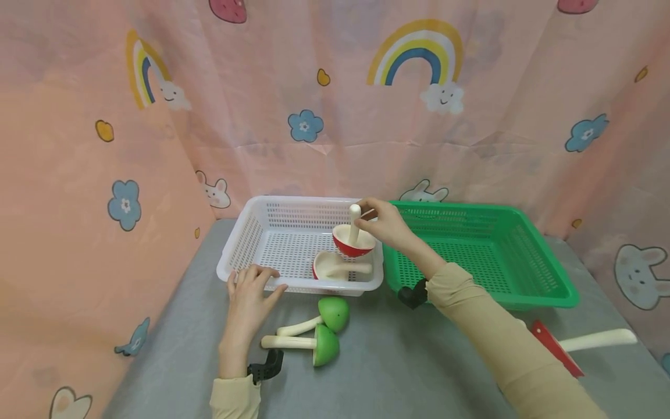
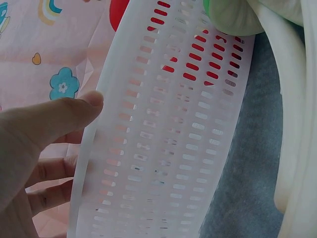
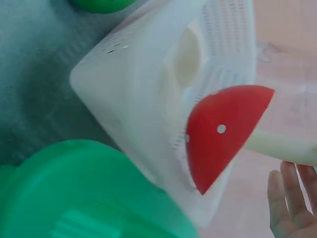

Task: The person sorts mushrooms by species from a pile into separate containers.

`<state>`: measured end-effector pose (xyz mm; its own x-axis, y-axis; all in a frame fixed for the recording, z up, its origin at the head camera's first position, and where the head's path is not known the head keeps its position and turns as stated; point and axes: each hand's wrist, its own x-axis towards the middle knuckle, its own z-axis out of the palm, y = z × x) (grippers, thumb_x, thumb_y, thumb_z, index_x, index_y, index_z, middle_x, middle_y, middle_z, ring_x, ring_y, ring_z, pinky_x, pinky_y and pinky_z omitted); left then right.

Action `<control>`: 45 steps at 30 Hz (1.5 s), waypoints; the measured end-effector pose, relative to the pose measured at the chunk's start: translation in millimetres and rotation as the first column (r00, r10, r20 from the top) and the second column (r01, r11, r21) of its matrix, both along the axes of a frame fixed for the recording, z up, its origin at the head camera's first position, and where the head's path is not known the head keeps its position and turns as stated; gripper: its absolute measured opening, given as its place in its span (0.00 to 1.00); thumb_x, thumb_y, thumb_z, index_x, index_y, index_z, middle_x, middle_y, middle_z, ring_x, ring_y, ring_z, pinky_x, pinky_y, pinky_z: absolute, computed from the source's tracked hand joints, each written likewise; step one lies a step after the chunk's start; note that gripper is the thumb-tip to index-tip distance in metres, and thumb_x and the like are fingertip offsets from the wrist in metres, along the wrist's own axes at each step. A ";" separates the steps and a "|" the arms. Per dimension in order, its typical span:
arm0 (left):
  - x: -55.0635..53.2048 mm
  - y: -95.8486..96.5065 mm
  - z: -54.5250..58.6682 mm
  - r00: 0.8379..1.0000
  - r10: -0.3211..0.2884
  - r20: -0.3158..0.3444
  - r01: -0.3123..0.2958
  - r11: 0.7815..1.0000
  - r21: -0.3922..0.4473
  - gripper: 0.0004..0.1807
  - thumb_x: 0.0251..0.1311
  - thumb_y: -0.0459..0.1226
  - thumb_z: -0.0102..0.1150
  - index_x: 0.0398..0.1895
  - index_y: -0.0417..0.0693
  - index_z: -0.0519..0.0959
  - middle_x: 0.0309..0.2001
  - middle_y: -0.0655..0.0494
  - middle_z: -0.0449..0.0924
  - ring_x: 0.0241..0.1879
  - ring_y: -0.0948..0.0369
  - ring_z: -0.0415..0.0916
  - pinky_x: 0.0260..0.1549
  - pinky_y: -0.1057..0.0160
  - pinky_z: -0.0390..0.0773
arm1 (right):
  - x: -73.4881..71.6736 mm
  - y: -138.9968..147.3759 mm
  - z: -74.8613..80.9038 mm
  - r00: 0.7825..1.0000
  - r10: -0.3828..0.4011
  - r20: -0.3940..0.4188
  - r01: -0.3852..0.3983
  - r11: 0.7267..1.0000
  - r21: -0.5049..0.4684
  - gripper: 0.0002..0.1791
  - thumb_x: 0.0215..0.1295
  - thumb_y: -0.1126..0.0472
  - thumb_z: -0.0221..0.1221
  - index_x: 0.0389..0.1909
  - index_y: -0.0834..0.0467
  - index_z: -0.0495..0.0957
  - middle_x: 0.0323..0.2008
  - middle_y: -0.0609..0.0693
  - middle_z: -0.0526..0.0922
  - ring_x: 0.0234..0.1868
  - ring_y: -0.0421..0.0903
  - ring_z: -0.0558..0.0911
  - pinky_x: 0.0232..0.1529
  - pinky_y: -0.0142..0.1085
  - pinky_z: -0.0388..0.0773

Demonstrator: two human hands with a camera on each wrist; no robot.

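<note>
My right hand [image 1: 384, 221] pinches the cream stem of a red toy mushroom [image 1: 353, 240], cap downward, over the right end of the white basket [image 1: 232, 256]. In the right wrist view the red cap [image 3: 225, 131] shows white dots, with fingers at the stem. Below it, a second red toy mushroom [image 1: 335, 266] lies on its side in the basket. My left hand [image 1: 250, 297] holds the basket's front rim at the left; the left wrist view shows the thumb [image 2: 81, 110] on the rim and fingers beyond it.
Two green toy mushrooms [image 1: 334, 313] [image 1: 325, 345] lie on the grey table [image 1: 398, 372] before the white basket. A green basket [image 1: 549, 297] stands at the right, next to the white one. Another red toy mushroom [image 1: 556, 348] lies at the right, partly behind my right sleeve. A patterned pink curtain [image 1: 335, 163] hangs behind.
</note>
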<state>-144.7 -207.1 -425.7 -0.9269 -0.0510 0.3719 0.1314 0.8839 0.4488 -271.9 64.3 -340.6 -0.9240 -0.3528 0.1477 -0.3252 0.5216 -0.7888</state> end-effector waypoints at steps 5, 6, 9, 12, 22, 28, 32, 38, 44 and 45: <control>-0.5 0.6 0.1 1.000 0.003 -0.004 -0.003 1.000 -0.001 0.14 0.55 0.45 0.68 0.41 0.51 0.81 0.44 0.52 0.76 0.53 0.48 0.69 0.68 0.35 0.46 | -9.5 -6.0 -14.8 0.998 -0.057 0.016 0.057 0.998 -0.002 0.18 0.64 0.64 0.59 0.55 0.62 0.73 0.54 0.60 0.79 0.53 0.58 0.80 0.50 0.51 0.79; -0.5 0.6 0.0 1.000 0.003 -0.004 -0.003 1.000 -0.001 0.14 0.55 0.45 0.68 0.41 0.51 0.81 0.44 0.52 0.76 0.54 0.49 0.69 0.68 0.35 0.46 | -10.5 -7.5 -17.4 0.997 -0.070 0.015 0.070 0.998 -0.004 0.18 0.64 0.64 0.59 0.55 0.62 0.74 0.54 0.60 0.79 0.53 0.58 0.80 0.50 0.51 0.79; -0.7 0.5 -0.3 1.000 0.003 -0.005 -0.003 1.000 0.001 0.14 0.55 0.45 0.68 0.41 0.51 0.81 0.44 0.52 0.76 0.54 0.49 0.68 0.67 0.35 0.46 | -13.1 -12.2 -23.6 0.995 -0.097 0.014 0.098 0.995 -0.027 0.18 0.63 0.65 0.60 0.54 0.63 0.74 0.53 0.61 0.79 0.52 0.59 0.80 0.50 0.51 0.80; -0.9 0.4 -0.5 1.000 0.003 -0.006 -0.003 1.000 0.001 0.14 0.55 0.45 0.68 0.41 0.51 0.81 0.44 0.52 0.77 0.54 0.49 0.68 0.67 0.35 0.46 | -15.2 -17.0 -27.7 0.994 -0.105 0.002 0.105 0.993 -0.044 0.17 0.63 0.66 0.59 0.53 0.64 0.74 0.51 0.62 0.79 0.52 0.60 0.80 0.50 0.51 0.80; -0.2 0.7 -0.6 1.000 0.004 0.010 -0.004 1.000 0.002 0.14 0.55 0.46 0.68 0.41 0.51 0.81 0.44 0.52 0.77 0.54 0.48 0.68 0.68 0.35 0.46 | -19.8 -26.9 -37.5 0.995 -0.102 0.009 0.101 0.993 0.066 0.16 0.63 0.67 0.56 0.53 0.64 0.75 0.52 0.61 0.80 0.53 0.58 0.81 0.53 0.49 0.79; -0.4 1.0 -2.0 1.000 0.008 0.022 -0.009 1.000 0.011 0.15 0.55 0.46 0.67 0.42 0.50 0.81 0.44 0.51 0.77 0.55 0.48 0.68 0.68 0.35 0.45 | -17.7 -31.3 -42.0 0.992 -0.123 0.024 0.121 0.990 0.074 0.17 0.64 0.66 0.57 0.54 0.61 0.75 0.51 0.58 0.81 0.50 0.56 0.81 0.51 0.46 0.79; 0.6 1.7 -1.4 1.000 0.007 0.017 -0.008 1.000 0.015 0.14 0.55 0.46 0.68 0.42 0.51 0.81 0.44 0.52 0.77 0.54 0.49 0.69 0.68 0.35 0.45 | -16.9 -32.6 -42.9 0.991 -0.131 0.020 0.130 0.990 0.063 0.17 0.64 0.67 0.57 0.54 0.60 0.75 0.49 0.60 0.81 0.50 0.57 0.81 0.51 0.47 0.79; 1.2 2.3 0.0 1.000 -0.003 0.009 0.003 1.000 0.024 0.14 0.55 0.45 0.68 0.42 0.51 0.81 0.44 0.52 0.77 0.54 0.49 0.68 0.69 0.36 0.45 | -14.6 -29.3 -40.9 0.987 -0.148 0.056 0.146 0.989 0.032 0.19 0.64 0.67 0.57 0.57 0.60 0.73 0.51 0.61 0.79 0.52 0.58 0.80 0.53 0.48 0.79; 0.7 1.3 0.2 1.000 -0.006 0.009 0.006 1.000 0.024 0.14 0.55 0.45 0.67 0.42 0.50 0.81 0.45 0.52 0.77 0.54 0.49 0.69 0.69 0.35 0.45 | -6.9 -19.9 -35.1 0.984 -0.171 0.044 0.171 0.985 -0.008 0.19 0.64 0.67 0.57 0.56 0.60 0.74 0.52 0.60 0.79 0.53 0.58 0.79 0.52 0.48 0.80; 0.7 0.8 0.2 1.000 -0.007 0.008 0.006 1.000 0.023 0.14 0.55 0.45 0.67 0.42 0.50 0.81 0.45 0.52 0.77 0.54 0.49 0.69 0.68 0.35 0.45 | -4.9 -18.2 -33.8 0.984 -0.171 0.041 0.172 0.985 -0.011 0.18 0.64 0.66 0.57 0.56 0.60 0.74 0.51 0.60 0.80 0.53 0.57 0.80 0.52 0.48 0.80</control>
